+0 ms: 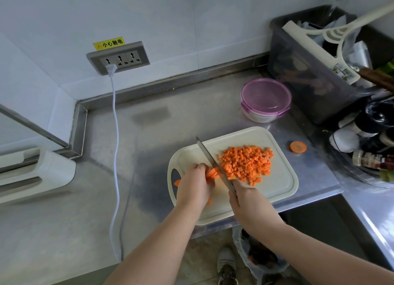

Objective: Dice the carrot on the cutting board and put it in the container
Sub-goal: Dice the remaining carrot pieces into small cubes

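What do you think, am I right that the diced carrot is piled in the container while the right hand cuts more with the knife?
Not quite. The head view shows the dice piled on the board, not in the container, where no carrot shows. The right hand does cut with the knife, the left hand holding the strips.

On my feed the left hand (193, 184) and the right hand (247, 201) are bare, and both forearms (157, 242) run uncovered to the bottom edge. Below the right hand, between the arms, I see a pale shoe (226, 262) with a perforated, dotted upper.
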Demonstrator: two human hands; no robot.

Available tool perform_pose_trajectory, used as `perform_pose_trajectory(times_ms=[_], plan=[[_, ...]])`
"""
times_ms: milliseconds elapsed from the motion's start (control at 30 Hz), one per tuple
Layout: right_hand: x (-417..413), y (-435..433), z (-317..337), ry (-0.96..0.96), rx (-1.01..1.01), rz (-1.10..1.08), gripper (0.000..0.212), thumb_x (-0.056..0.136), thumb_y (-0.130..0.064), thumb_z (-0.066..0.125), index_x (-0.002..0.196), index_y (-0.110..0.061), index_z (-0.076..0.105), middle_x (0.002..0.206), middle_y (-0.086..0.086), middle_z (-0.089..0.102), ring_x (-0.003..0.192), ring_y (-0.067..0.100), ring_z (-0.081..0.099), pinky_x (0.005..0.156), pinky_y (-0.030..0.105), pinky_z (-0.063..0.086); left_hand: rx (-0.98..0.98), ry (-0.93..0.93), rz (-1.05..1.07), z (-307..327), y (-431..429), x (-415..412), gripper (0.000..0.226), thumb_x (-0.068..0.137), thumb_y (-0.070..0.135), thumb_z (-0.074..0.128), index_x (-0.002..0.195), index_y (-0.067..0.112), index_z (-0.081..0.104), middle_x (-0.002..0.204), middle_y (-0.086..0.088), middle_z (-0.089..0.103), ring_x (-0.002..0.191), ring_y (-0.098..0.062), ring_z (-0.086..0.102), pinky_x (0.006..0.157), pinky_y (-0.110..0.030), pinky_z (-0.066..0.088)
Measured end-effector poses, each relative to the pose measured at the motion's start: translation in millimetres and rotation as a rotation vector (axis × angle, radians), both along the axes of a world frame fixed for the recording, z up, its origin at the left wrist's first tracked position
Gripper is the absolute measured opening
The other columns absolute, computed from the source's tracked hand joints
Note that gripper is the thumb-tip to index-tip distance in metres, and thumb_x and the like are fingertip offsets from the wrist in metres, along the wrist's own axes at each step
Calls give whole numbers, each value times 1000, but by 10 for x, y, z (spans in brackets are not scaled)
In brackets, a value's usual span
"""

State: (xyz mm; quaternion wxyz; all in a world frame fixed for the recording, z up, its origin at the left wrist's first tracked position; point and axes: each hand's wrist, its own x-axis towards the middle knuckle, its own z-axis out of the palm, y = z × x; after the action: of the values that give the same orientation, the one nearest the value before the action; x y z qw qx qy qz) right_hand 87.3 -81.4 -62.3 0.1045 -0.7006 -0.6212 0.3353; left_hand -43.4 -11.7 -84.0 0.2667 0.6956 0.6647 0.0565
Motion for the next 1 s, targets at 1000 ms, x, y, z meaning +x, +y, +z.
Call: perform_pose_trajectory(times_ms=[1000], plan=[[20, 127, -111, -92, -151, -41, 23, 101, -15, 32, 116, -14, 49, 97, 7, 62, 88, 24, 63, 79, 39, 54, 90, 24, -97, -74, 12, -42, 19, 94, 28, 55, 108, 17, 62, 109, 1, 58, 87, -20, 63, 61, -26, 42]])
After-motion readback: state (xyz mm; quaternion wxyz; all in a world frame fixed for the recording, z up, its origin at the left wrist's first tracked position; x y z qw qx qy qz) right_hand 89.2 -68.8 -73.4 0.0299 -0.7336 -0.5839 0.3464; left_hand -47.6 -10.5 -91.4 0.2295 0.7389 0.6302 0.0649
